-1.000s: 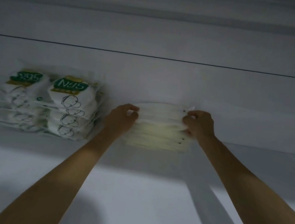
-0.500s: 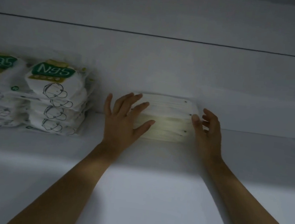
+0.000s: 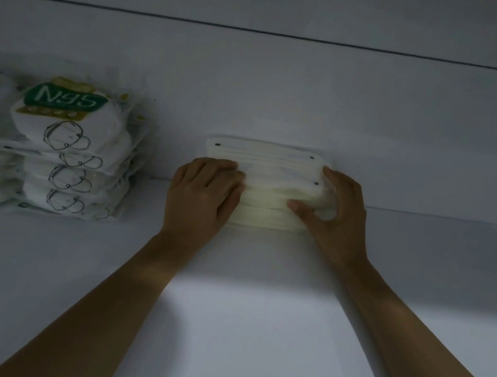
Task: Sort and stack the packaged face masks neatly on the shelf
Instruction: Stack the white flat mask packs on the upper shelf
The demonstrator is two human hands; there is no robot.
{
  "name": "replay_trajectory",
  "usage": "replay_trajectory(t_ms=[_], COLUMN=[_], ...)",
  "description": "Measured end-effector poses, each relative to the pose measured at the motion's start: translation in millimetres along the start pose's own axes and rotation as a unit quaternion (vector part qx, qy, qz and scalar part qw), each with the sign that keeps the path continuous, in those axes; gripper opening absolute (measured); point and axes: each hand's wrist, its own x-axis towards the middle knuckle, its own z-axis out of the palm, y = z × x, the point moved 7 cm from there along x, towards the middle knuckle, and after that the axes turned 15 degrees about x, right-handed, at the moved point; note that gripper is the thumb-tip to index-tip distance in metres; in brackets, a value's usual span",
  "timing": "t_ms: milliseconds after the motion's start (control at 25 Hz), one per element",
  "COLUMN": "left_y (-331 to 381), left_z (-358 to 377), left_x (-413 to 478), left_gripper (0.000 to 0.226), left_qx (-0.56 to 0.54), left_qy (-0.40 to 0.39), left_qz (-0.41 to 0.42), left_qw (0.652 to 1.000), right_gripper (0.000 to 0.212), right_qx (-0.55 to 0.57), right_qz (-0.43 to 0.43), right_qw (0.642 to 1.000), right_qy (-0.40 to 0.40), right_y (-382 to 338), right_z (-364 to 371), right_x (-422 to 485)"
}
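A plain white shelf (image 3: 256, 328) fills the lower view in dim, greyish light. Directly behind the shelf rises a flat pale back wall (image 3: 282, 99). High above the shelf, a thin dark seam (image 3: 259, 31) crosses that wall. A brighter patch (image 3: 252, 306) lies on the shelf's front middle.

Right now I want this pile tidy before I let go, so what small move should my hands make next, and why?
Probably press both hands gently inward to square the white stack. The left hand and right hand hold its two ends, and the upper packs seem to stick out past the lower ones at the right end, so the edges look uneven.
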Motion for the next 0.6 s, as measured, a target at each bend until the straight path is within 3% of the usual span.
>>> replay_trajectory(t_ms=[160,320,600], left_y=[14.3,37.1,164.4], left_z=[-5.1,-19.8,-76.0], left_x=[1.8,7.2,33.2], left_gripper=[0.025,0.032,0.034], left_qx=[0.03,-0.03,-0.148], left_qy=[0.007,-0.056,-0.09], left_qz=[0.036,0.077,0.055], left_qw=[0.999,0.995,0.983], right_gripper=[0.096,0.082,0.061], right_qx=[-0.097,-0.109,-0.079], right_qz=[-0.026,-0.034,-0.042], right_qw=[0.995,0.993,0.996], right_qy=[0.013,-0.032,-0.023], right_y=[-16.4,-35.0,-66.2], right_z=[-2.0,-13.0,-164.5], right_x=[-3.5,-14.0,-66.0])
